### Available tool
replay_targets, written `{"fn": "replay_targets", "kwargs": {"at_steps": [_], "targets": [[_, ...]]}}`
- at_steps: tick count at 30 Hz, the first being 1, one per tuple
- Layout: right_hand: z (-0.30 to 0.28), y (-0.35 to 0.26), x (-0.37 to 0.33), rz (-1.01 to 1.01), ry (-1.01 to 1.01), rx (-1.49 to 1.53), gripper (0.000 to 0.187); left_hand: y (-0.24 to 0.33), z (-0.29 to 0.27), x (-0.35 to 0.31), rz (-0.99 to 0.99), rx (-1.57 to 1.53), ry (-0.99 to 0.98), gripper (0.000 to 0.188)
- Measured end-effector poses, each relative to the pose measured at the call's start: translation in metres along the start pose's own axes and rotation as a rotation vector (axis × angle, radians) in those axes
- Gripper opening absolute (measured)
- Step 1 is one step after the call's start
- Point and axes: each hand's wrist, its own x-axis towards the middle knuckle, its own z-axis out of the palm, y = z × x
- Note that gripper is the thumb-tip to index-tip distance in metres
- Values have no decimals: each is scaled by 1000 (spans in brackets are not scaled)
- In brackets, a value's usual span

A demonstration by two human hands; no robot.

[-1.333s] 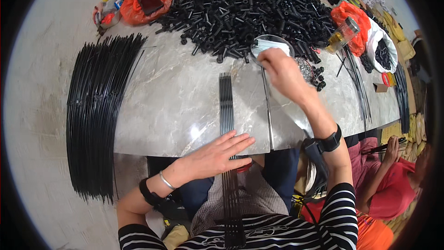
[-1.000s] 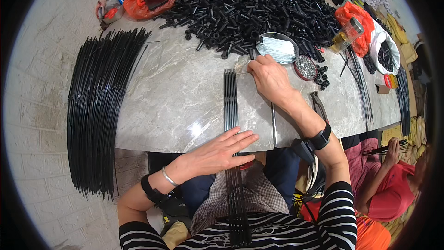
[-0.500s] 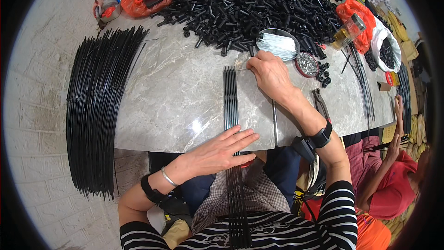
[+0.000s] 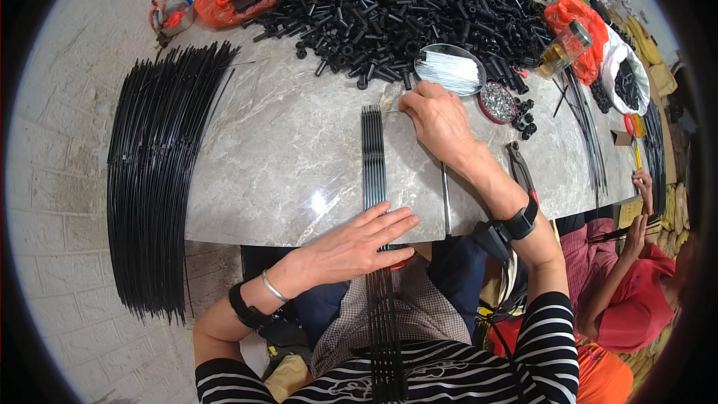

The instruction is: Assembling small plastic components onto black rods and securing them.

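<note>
A row of thin black rods (image 4: 373,168), which look like umbrella ribs, runs side by side from the table over its front edge toward my striped shirt. My left hand (image 4: 357,245) lies across them near the edge, fingers stretched out and flat on top. Beyond it, my right hand (image 4: 437,120) pinches a thin wire (image 4: 391,111) beside the rods' far ends. Whether the wire passes through the rod ends is too small to tell. A single rod (image 4: 446,198) lies under my right forearm. Right of that arm rest pliers (image 4: 519,168) with red on the handle.
A large heap of short black tubes (image 4: 404,11) covers the back. In front stand a dish of pale wires (image 4: 449,71) and a red-rimmed dish of small metal pieces (image 4: 496,103). A thick rod bundle (image 4: 155,179) stands left. A co-worker's hand (image 4: 642,182) shows at right.
My two hands and the row of rods stay almost still. At the far right, the co-worker's hands have shifted, and a thin yellow thing now shows above them.
</note>
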Motion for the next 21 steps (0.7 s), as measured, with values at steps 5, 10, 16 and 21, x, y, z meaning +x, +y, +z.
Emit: {"fn": "replay_targets", "kwargs": {"at_steps": [5,10,16,21], "targets": [[0,-3,0,27,2,0,18,0,1,0,0,-4,-2,48],[2,-2,1,-15,51,3,11,1,-1,1,-4,-6,-20,48],[-1,-14,1,53,-45,65,10,1,-4,1,-6,6,-43,51],[5,-6,12,-67,-17,38,9,0,-3,0,-11,-19,-36,53]]}}
